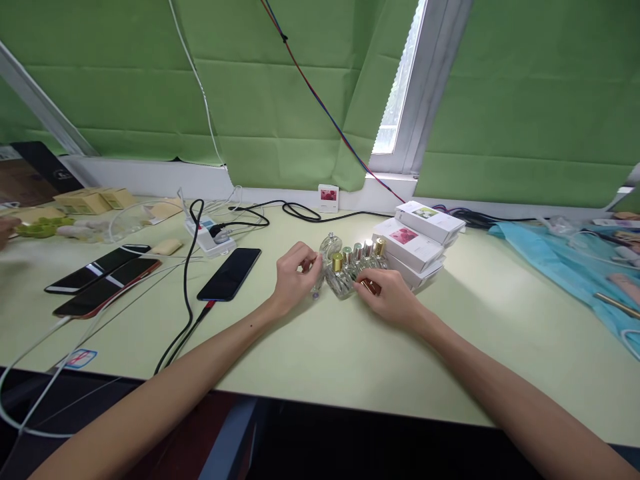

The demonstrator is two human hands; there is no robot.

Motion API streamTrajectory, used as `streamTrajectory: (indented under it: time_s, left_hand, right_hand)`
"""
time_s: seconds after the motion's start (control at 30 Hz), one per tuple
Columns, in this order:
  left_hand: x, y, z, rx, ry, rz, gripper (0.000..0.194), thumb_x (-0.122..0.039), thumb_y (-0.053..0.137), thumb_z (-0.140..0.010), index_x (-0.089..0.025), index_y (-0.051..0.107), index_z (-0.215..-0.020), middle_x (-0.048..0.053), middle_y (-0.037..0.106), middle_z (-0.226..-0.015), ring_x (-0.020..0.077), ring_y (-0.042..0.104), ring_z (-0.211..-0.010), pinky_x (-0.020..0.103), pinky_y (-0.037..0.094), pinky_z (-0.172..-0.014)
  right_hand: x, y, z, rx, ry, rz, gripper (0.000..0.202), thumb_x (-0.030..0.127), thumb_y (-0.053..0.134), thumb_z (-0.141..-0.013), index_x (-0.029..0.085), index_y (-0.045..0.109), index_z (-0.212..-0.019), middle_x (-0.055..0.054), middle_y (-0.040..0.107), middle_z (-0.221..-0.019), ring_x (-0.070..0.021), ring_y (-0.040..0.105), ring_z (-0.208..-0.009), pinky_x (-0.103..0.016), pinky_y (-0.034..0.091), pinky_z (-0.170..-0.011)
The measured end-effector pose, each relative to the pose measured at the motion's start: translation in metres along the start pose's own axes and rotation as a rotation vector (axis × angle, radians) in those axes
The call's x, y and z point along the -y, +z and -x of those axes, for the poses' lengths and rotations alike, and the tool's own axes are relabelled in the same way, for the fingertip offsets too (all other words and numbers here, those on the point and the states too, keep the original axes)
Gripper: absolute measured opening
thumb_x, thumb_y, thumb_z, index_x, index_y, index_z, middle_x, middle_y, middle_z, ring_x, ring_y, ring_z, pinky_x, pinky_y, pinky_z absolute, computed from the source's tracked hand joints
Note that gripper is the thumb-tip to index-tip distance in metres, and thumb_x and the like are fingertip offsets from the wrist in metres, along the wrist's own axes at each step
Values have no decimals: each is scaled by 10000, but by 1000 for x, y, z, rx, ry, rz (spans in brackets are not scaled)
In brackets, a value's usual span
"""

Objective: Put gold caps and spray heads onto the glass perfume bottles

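Observation:
Several small clear glass bottles (pixel 340 283) with gold and silver caps are grouped on the table between my hands. They look like perfume bottles. My left hand (pixel 296 275) is closed in a pinch at the left side of the group. A narrow clear piece (pixel 317 287) shows below its fingertips, too small to name. Another rounded glass bottle (pixel 331 245) stands just behind. At the front right of the group, my right hand (pixel 387 295) has curled fingers, with the fingertips against the bottles. Whatever it grips is mostly hidden.
White boxes (pixel 413 247) are stacked behind my right hand. One small white box (pixel 329 198) leans at the wall. Left lie a black phone (pixel 229 274), two more phones (pixel 107 287), cables and a power strip (pixel 210 237). Blue sheeting (pixel 555 273) lies right. Another person's hand (pixel 7 230) appears far left.

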State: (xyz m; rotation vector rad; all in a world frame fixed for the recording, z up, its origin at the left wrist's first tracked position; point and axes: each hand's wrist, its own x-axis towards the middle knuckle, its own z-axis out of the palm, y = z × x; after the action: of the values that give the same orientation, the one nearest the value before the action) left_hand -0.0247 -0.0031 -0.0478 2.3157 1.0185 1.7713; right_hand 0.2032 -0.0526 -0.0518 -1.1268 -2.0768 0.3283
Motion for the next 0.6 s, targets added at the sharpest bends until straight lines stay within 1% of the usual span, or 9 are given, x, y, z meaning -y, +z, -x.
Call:
streamTrajectory:
  time_s: [0.13, 0.23, 0.37, 0.6]
  left_hand:
    - [2, -1, -1, 0, 42, 4, 326, -159, 626, -926, -202, 443, -659, -7, 507, -660, 117, 454, -595, 280, 361, -536]
    - [3, -3, -3, 33, 68, -3, 331, -140, 621, -921, -197, 436, -652, -7, 501, -665, 113, 444, -598, 279, 353, -541]
    - [4, -4, -4, 63, 57, -16, 339, -143, 610, -922, -198, 419, -648, -9, 487, -669, 113, 426, -595, 279, 347, -540]
    - [4, -1, -1, 18, 24, 14, 328, -165, 625, -926, -201, 433, -662, -1, 511, -677, 118, 437, -599, 277, 358, -531]
  right_hand:
    - [0, 0, 1, 10, 2, -1, 145, 222, 592, -960, 185, 678, -848, 9, 619, -682, -126, 524, -615, -258, 377, -632]
    - [0, 0, 1, 8, -5, 0, 148, 220, 593, -957, 185, 677, -841, 5, 626, -687, -127, 526, -617, -257, 380, -634]
    - [1, 0, 0, 12, -2, -9, 149, 226, 592, -960, 187, 680, -846, 2, 629, -687, -129, 522, -613, -259, 381, -627]
    - [1, -1, 0, 11, -1, 1, 147, 230, 595, -960, 186, 678, -847, 6, 626, -681, -126, 524, -610, -257, 375, -626]
